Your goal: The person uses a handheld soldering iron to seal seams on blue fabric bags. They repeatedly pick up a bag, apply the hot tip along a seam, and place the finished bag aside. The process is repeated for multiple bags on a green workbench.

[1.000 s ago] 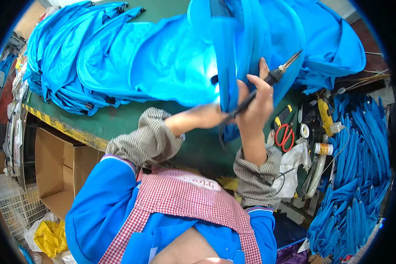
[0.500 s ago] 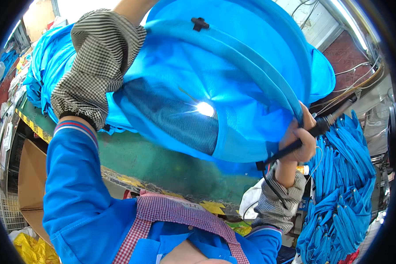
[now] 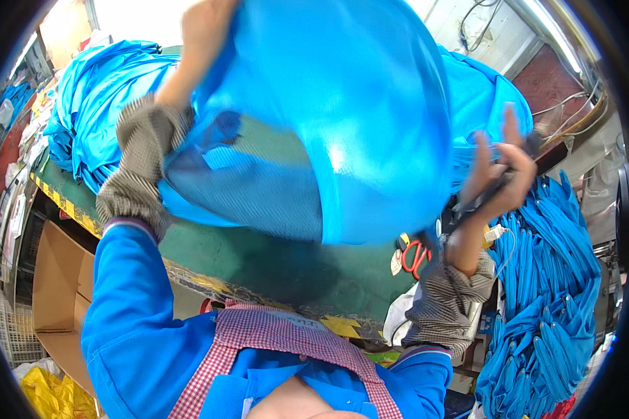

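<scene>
A large blue fabric piece (image 3: 377,91) with a rounded, hoop-like edge stands raised over the green worktable (image 3: 258,262). Set into its lower left is a dark mesh panel (image 3: 251,192). My left hand (image 3: 204,42) is up at its top left edge, closed on the fabric; the fingertips are cut off by the frame. To the right of the fabric, apart from it, is my right hand (image 3: 500,174). Some of its fingers point up while the rest curl around a black corded tool (image 3: 534,144), shaped like a soldering iron and blurred by motion.
Orange-handled scissors (image 3: 416,258) lie on the table near my right forearm. A blue fabric heap (image 3: 108,105) covers the table's far left. At the right hangs a thick bundle of blue strips (image 3: 545,300). A cardboard box (image 3: 56,279) stands at the left, above a yellow bag (image 3: 49,394).
My right hand has come off the fabric edge and moved right with the tool. The fabric has turned, hiding its black fitting. My left forearm has swung, and the scissors are now visible.
</scene>
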`<state>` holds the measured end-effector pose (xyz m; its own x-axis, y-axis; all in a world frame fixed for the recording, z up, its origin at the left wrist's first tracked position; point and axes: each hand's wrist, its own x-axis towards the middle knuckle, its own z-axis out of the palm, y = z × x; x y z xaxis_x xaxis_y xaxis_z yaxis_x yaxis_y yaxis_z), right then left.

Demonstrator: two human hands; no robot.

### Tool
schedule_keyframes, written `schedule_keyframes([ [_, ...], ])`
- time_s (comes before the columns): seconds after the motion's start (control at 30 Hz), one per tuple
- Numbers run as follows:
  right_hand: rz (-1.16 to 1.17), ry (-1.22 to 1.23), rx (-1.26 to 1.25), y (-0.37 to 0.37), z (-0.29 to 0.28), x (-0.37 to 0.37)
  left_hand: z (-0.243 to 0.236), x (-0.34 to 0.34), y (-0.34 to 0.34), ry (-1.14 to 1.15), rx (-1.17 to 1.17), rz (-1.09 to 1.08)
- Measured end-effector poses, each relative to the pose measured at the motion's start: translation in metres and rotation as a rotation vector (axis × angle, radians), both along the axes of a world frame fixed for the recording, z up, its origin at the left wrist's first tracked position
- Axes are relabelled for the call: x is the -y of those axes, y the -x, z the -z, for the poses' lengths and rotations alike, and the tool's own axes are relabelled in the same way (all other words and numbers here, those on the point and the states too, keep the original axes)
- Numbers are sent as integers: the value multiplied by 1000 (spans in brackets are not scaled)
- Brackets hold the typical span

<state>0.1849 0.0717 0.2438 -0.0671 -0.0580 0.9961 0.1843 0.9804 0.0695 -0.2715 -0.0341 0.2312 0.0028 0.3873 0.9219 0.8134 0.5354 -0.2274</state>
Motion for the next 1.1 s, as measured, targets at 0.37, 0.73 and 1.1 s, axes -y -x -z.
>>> schedule_keyframes([
  [0.37, 11, -18, -168, -20, -6, 24, -33, -75, -164, 28, 1089, 962],
  [0.73, -188, 240, 121, 105, 139, 0, 164, 21, -237, -368, 657, 487],
  [1.1, 120, 77, 157, 112, 113, 7, 217, 14, -259, -612, 2184, 1273],
])
